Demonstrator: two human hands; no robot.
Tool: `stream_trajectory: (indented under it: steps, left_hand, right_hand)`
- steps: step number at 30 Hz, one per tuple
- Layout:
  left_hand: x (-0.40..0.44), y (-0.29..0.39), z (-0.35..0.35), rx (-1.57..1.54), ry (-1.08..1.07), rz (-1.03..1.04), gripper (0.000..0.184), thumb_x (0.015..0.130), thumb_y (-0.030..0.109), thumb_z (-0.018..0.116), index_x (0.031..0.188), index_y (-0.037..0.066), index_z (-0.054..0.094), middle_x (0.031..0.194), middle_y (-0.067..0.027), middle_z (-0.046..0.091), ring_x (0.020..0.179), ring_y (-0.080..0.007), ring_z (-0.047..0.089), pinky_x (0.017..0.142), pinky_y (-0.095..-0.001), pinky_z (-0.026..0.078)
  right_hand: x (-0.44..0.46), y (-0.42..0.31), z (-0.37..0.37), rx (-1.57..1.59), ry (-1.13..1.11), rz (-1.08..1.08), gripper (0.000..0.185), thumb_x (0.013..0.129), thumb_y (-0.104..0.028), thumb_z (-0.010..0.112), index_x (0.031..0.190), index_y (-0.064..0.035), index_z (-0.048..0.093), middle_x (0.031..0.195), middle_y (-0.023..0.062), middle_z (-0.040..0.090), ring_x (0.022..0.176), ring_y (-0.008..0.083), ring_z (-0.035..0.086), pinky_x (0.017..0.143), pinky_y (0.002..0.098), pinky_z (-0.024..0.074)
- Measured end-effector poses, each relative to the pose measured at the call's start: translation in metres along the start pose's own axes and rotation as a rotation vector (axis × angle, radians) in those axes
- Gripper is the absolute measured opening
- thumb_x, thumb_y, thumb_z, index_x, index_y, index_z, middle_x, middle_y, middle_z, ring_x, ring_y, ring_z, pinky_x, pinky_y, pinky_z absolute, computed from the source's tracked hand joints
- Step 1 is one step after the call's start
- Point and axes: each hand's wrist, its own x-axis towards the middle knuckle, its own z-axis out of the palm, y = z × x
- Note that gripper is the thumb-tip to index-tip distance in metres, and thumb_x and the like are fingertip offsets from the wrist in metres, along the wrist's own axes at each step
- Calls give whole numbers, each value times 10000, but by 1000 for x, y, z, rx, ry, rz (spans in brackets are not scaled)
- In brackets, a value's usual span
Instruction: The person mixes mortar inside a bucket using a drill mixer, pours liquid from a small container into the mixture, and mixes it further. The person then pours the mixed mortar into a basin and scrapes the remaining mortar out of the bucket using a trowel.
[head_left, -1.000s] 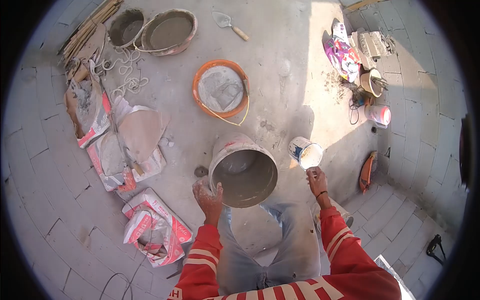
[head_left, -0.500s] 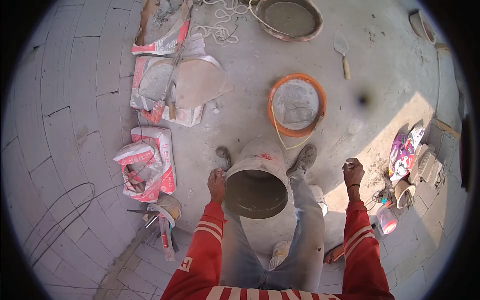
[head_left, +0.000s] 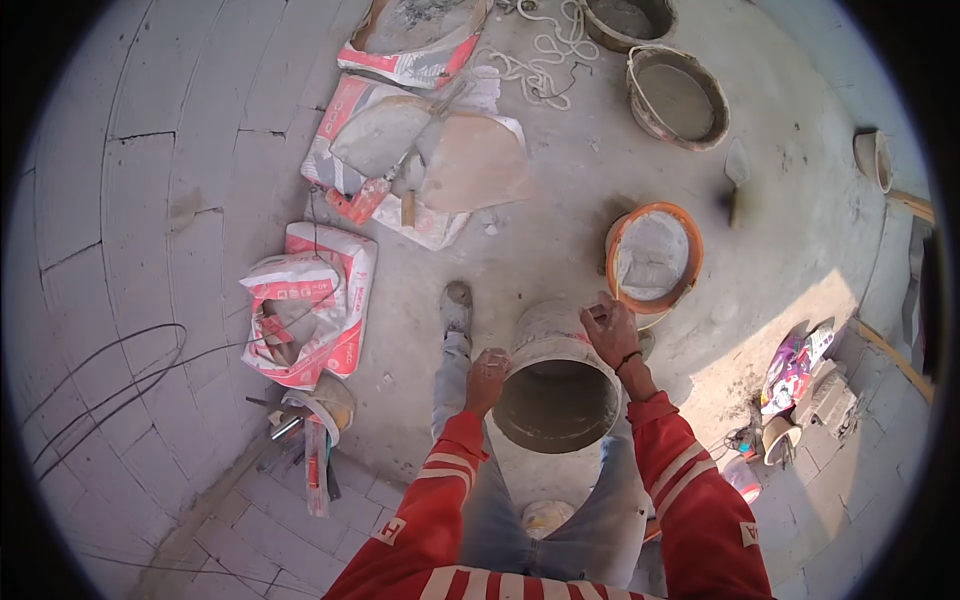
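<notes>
A pale bucket stands tilted between my legs, its mouth facing me, with grey wet mortar inside. My left hand is closed at the left side of its rim. Curled fingers of my right hand hover over the far right part of the bucket, close to an orange tub. What those fingers hold, if anything, is hidden. Grey powdery material fills the tub, and its thin handle hangs on the near side, beside my right hand.
Opened cement bags lie at the left, near a shovel. A bucket of grey mix, a rope and a trowel are farther off. Rubble and a small pot sit at the right.
My right hand has swung in from the far right to the bucket's far right rim. My left hand stays at the left rim. The view has shifted, moving the floor objects rightward.
</notes>
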Motion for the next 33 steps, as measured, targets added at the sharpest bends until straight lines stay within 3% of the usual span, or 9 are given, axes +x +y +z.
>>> stream_trajectory:
  steps: [5, 10, 14, 21, 25, 26, 28, 29, 33]
  left_hand:
    - [1, -13, -57, -723, -118, -608, 257, 953, 201, 687, 1155, 44, 655, 1048, -147, 728, 886, -287, 723, 801, -367, 572]
    - [-7, -74, -126, -909, -85, -730, 225, 965, 137, 668, 1158, 23, 650, 1097, -141, 712, 971, -234, 715, 844, -345, 574]
    - [-41, -152, -139, -916, 74, -775, 229, 972, 125, 652, 1175, 21, 635, 1058, -118, 714, 937, -221, 715, 808, -325, 574]
    - [-67, -207, -160, -921, 41, -959, 287, 964, 190, 646, 1201, 29, 621, 1024, -111, 713, 863, -212, 720, 738, -311, 549]
    - [-54, -207, -157, -906, 8, -905, 320, 958, 222, 652, 1219, 40, 615, 1022, -115, 713, 873, -218, 720, 744, -319, 551]
    - [-50, -203, -157, -887, 1, -880, 322, 958, 225, 652, 1220, 41, 614, 1021, -115, 713, 873, -220, 720, 744, -320, 551]
    - [-25, -179, -171, -887, -5, -849, 283, 961, 144, 636, 1198, -10, 621, 992, -132, 715, 893, -238, 728, 789, -333, 577]
    - [-14, -166, -175, -886, -12, -837, 264, 962, 103, 628, 1187, -35, 625, 977, -141, 716, 904, -247, 732, 812, -339, 590]
    - [-19, -152, -121, -823, -136, -702, 306, 965, 210, 631, 1220, 41, 620, 1079, -101, 705, 899, -217, 713, 759, -331, 555]
  right_hand:
    - [95, -114, 165, 27, -202, 71, 531, 867, -441, 722, 1121, 21, 664, 1020, 210, 751, 943, 342, 735, 866, 427, 569]
    - [217, -138, 355, 11, -138, 240, 833, 838, -581, 726, 1299, 76, 502, 1199, 306, 671, 1181, 437, 636, 1001, 454, 514]
    - [276, -173, 407, -34, -47, 340, 790, 858, -563, 706, 1272, 80, 508, 1191, 339, 656, 1177, 456, 631, 1004, 487, 507]
    - [274, -214, 364, -153, -13, 267, 556, 961, -433, 607, 1236, 43, 520, 1185, 334, 660, 1141, 481, 634, 984, 514, 510]
    - [266, -144, 346, -283, -184, 93, 513, 984, -402, 590, 1223, 46, 518, 1115, 315, 682, 1058, 476, 660, 917, 512, 526]
    - [243, -146, 327, -127, -166, 184, 492, 993, -387, 584, 1210, 49, 516, 1071, 293, 695, 1009, 454, 680, 872, 494, 543]
    - [180, -182, 270, 127, -195, 275, 442, 1005, -348, 585, 1192, 41, 489, 898, 171, 641, 793, 287, 647, 683, 386, 524]
    - [146, -194, 237, 221, -242, 279, 417, 1009, -324, 592, 1186, 31, 464, 769, 70, 573, 627, 143, 593, 541, 296, 489]
    - [-7, -190, 123, 324, -204, 297, 377, 990, -267, 610, 1194, 18, 469, 855, 109, 604, 657, 162, 600, 581, 331, 492]
